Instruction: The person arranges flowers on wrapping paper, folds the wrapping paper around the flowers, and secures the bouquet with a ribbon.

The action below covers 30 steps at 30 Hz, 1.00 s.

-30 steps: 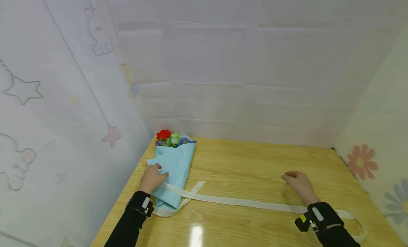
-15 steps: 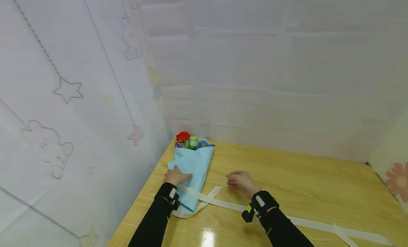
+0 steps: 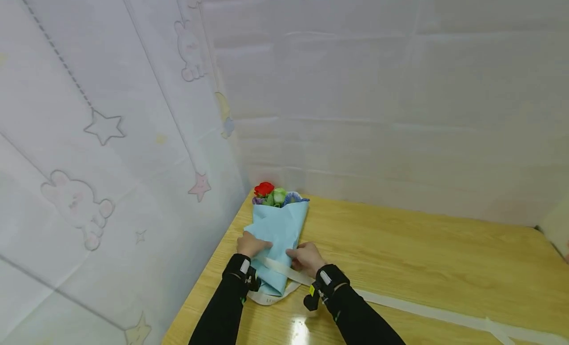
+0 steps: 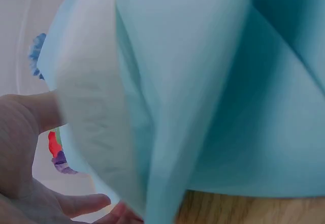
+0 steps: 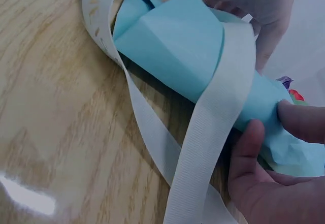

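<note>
A flower bouquet in light-blue wrapping paper (image 3: 281, 220) lies on the wooden table, its red, green, purple and blue blooms (image 3: 279, 195) toward the back wall. My left hand (image 3: 251, 244) grips the left side of the bundle, thumb over the top. In the left wrist view, the thumb (image 4: 43, 109) lies at the white ribbon, and other fingers reach under the paper. My right hand (image 3: 307, 258) holds the opposite edge, its thumb (image 5: 302, 121) on the paper and a fingertip (image 5: 250, 135) at the side. The white ribbon (image 5: 210, 112) crosses the wrap's lower part.
The ribbon's long tail (image 3: 413, 310) runs rightward across the wooden table (image 3: 400, 251). Below the bouquet, a lettered loop of ribbon (image 5: 101, 21) curves around the paper's bottom end. A pale wall with drawings (image 3: 75, 206) rises at the left and a plain one behind.
My right hand has come left from the right part of the table to the bouquet's edge and taken hold. My left hand stays on the bouquet. The head view has turned left.
</note>
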Each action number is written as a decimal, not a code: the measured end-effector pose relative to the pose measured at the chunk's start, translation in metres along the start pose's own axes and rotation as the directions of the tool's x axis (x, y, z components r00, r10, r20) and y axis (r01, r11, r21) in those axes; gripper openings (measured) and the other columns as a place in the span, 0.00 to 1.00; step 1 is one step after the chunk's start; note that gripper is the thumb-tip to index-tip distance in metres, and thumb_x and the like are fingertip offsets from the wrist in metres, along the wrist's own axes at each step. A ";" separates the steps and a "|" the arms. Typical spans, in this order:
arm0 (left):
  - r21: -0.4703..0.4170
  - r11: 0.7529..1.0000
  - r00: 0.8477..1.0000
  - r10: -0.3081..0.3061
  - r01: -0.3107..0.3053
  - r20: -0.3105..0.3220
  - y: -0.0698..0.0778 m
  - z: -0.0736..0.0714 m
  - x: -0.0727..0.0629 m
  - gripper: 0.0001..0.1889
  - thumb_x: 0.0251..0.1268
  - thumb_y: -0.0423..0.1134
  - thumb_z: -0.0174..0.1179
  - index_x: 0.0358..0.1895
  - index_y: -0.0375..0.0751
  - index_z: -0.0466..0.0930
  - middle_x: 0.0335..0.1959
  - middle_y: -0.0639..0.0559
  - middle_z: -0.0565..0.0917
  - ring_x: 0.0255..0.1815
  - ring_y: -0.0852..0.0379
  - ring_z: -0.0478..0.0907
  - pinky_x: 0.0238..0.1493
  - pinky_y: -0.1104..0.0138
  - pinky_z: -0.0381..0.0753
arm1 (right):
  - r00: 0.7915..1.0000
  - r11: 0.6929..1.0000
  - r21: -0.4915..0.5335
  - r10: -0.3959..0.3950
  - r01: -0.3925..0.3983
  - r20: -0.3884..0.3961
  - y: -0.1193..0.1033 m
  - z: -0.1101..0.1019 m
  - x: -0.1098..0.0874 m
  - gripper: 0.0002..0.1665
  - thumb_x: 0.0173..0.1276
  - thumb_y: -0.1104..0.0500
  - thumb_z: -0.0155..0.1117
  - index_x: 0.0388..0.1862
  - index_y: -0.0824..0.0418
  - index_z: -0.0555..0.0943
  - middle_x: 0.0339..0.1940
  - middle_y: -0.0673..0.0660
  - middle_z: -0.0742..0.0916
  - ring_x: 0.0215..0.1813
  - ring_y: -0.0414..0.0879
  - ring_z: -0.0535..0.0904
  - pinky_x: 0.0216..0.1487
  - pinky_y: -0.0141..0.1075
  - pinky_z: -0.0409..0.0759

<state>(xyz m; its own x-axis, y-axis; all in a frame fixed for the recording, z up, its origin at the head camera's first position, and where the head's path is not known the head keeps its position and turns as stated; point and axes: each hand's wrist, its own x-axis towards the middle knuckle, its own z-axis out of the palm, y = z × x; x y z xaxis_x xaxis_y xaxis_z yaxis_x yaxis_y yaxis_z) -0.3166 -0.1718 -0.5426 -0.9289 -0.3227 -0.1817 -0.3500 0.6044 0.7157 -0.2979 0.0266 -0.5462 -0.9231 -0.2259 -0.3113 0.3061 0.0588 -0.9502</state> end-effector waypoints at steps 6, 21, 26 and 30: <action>-0.291 0.956 0.996 -0.008 0.032 0.085 -0.008 -0.008 0.006 0.42 0.58 0.38 0.73 0.67 0.15 0.61 0.62 0.22 0.70 0.62 0.28 0.71 0.63 0.42 0.72 | 0.998 0.995 -0.072 -0.066 0.065 -0.015 0.002 0.006 0.001 0.20 0.71 0.66 0.64 0.57 0.78 0.75 0.41 0.64 0.83 0.36 0.50 0.79 0.37 0.40 0.79; -0.378 0.917 0.975 -0.048 0.129 0.215 -0.003 -0.002 0.006 0.44 0.64 0.36 0.68 0.74 0.17 0.52 0.71 0.19 0.61 0.71 0.22 0.61 0.66 0.35 0.65 | 0.996 0.980 0.174 -0.093 0.094 -0.013 0.016 0.015 0.009 0.47 0.63 0.77 0.58 0.78 0.69 0.49 0.75 0.74 0.61 0.73 0.73 0.59 0.72 0.66 0.59; -0.438 0.893 0.972 0.002 0.104 0.236 0.001 0.004 0.005 0.43 0.67 0.38 0.67 0.74 0.18 0.53 0.73 0.21 0.59 0.73 0.24 0.58 0.70 0.38 0.62 | 0.988 0.981 0.138 -0.122 0.134 -0.093 0.016 0.013 0.012 0.45 0.65 0.77 0.60 0.78 0.69 0.53 0.76 0.73 0.63 0.75 0.73 0.58 0.72 0.65 0.59; -0.478 0.875 0.972 0.042 0.077 0.233 0.007 0.001 0.005 0.42 0.69 0.39 0.66 0.75 0.20 0.53 0.74 0.23 0.59 0.74 0.26 0.58 0.71 0.39 0.61 | 0.984 0.978 0.135 -0.147 0.160 -0.099 0.008 0.012 0.013 0.44 0.67 0.75 0.60 0.78 0.67 0.55 0.77 0.71 0.63 0.75 0.70 0.58 0.73 0.63 0.58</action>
<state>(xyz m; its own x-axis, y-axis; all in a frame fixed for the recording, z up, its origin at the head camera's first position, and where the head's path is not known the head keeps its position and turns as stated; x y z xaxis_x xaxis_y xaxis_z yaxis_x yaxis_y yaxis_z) -0.3241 -0.1683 -0.5395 -0.9455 -0.1185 -0.3032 -0.3193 0.1555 0.9348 -0.3043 0.0127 -0.5573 -0.9765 -0.1351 -0.1681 0.1834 -0.1099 -0.9769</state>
